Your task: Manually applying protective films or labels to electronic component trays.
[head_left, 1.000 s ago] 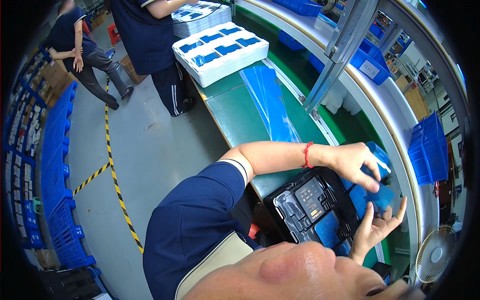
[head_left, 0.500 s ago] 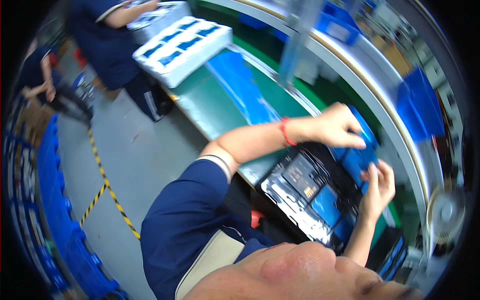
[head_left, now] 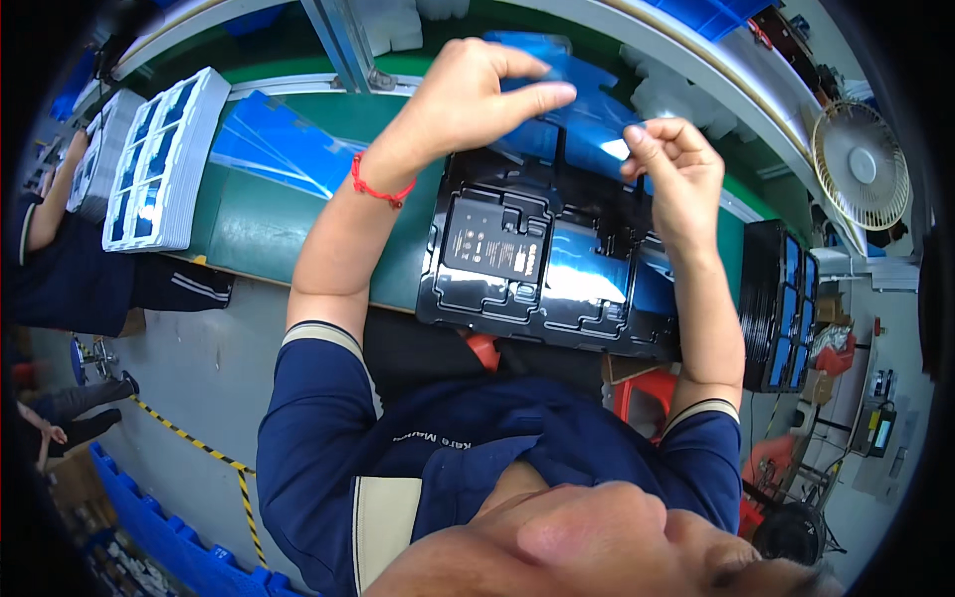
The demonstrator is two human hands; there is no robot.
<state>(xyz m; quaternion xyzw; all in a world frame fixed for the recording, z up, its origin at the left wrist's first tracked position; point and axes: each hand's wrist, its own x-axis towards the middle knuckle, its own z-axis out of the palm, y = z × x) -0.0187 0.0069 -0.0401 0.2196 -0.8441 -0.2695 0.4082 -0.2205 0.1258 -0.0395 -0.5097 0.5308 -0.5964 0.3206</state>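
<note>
A thin, see-through blue plastic film [head_left: 597, 114] is raised above the far side of a black moulded tray [head_left: 477, 310]. My left hand [head_left: 468, 104] is at the film's left part, thumb and forefinger closed toward each other at it; blur hides the exact grip. My right hand [head_left: 681, 174] pinches the film's right part between thumb and fingers. In the tray's left compartment lies a dark flat battery-like part [head_left: 494, 237] with a printed label. A shiny blue-filmed piece [head_left: 587, 269] fills the compartment beside it.
Blue sheets [head_left: 274, 144] lie on the green bench [head_left: 244, 224] left of the tray. Stacked white trays [head_left: 164, 164] stand at its left end, near a co-worker. Stacked black trays [head_left: 768, 308] are at right. A metal post [head_left: 338, 45] and fan [head_left: 860, 159] stand beyond.
The view has swung, so the bench and tray now lie level before me. Both hands have moved to the tray's far side, with the blue film raised between them.
</note>
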